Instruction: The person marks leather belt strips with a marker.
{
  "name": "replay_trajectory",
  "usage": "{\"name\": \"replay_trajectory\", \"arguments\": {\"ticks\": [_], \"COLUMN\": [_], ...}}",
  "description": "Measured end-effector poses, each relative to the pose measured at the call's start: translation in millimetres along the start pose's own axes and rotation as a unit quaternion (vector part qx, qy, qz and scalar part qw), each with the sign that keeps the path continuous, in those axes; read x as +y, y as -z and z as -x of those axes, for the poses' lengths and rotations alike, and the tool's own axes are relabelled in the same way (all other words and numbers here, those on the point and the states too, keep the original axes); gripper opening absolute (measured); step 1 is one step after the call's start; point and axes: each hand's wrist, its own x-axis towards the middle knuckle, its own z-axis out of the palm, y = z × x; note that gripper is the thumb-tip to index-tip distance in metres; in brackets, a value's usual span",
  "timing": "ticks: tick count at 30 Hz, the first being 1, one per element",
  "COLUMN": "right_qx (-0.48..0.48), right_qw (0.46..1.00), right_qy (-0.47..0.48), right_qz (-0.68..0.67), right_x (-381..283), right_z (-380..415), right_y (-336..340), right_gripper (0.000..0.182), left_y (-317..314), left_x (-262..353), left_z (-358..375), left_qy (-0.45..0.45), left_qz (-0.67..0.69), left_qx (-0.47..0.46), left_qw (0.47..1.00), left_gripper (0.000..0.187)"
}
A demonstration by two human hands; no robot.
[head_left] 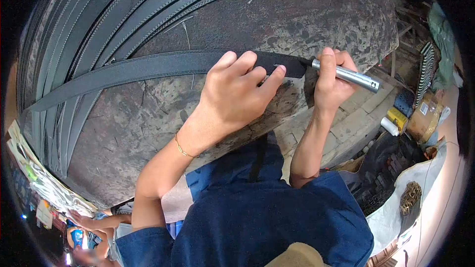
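Tan rounded shape [297, 255] below both hands; left hand [232, 94] holds down black strap [148, 66], right hand [334, 79] grips silver tool [354, 76] at its end, seemingly demanding steadiness.

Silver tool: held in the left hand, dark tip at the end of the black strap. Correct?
Wrong hand. The head view shows the silver tool in the right hand. The rest holds: its dark tip is at the end of the black strap.
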Motion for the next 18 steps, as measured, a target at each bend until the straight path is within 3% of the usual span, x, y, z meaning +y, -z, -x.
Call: {"name": "replay_trajectory", "arguments": {"ticks": [11,14,16,18], "right_qx": [0.011,0.096,0.140,0.148], "right_qw": [1.000,0.995,0.975,0.969], "right_qy": [-0.002,0.012,-0.073,-0.061], "right_qz": [0.012,-0.010,-0.159,-0.186], "right_x": [9,14,6,12], "right_z": [0,-3,-5,-6], "right_y": [5,5,6,7], "right_gripper": [0.029,0.027,0.023,0.021], "left_y": [-1,-1,3,3], "left_x": [0,-1,1,8], "left_z": [1,0,-1,-7], "left_qy": [-0.001,-0.007,0.000,-0.006], "left_qz": [0.000,0.001,-0.007,-0.035], "left_qx": [0.004,0.011,-0.035,-0.058], "left_qw": [1.000,1.000,0.999,0.998], "left_gripper": [0.027,0.026,0.035,0.041]}}
